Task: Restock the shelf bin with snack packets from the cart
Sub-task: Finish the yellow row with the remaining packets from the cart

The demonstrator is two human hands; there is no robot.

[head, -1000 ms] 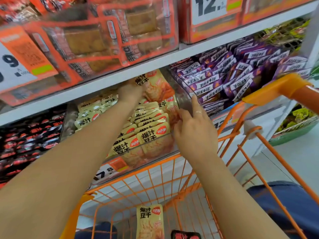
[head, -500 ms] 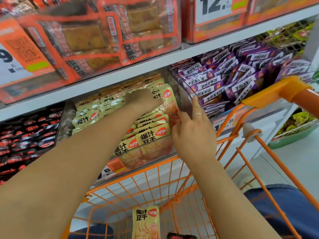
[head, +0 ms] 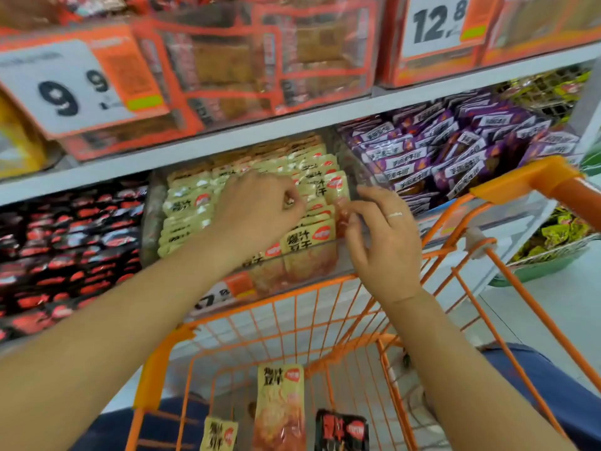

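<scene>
A clear shelf bin (head: pixel 328 266) on the middle shelf holds rows of yellow snack packets (head: pixel 185 206) standing upright. My left hand (head: pixel 257 206) hovers over the middle rows with its fingers curled into a fist and nothing visible in it. At the bin's right end, my right hand (head: pixel 387 245) touches the outermost packets with its fingertips, the index finger lying along the bin wall. Below, the orange wire cart (head: pixel 292 307) carries a long yellow-orange packet (head: pixel 281 408), a small yellow packet (head: pixel 218 432) and a black packet (head: pixel 341 431).
A bin of black-and-red packets (head: pixel 65 249) sits to the left, and purple packets (head: pixel 455 148) fill the bin on the right. Orange boxed goods with price cards (head: pixel 61 89) line the shelf above. The cart handle (head: pixel 533 177) juts up at right.
My left hand brought a raised yellow packet down into the back of the bin, let it go and drew back toward the front, curled. My right hand stayed at the bin's right end.
</scene>
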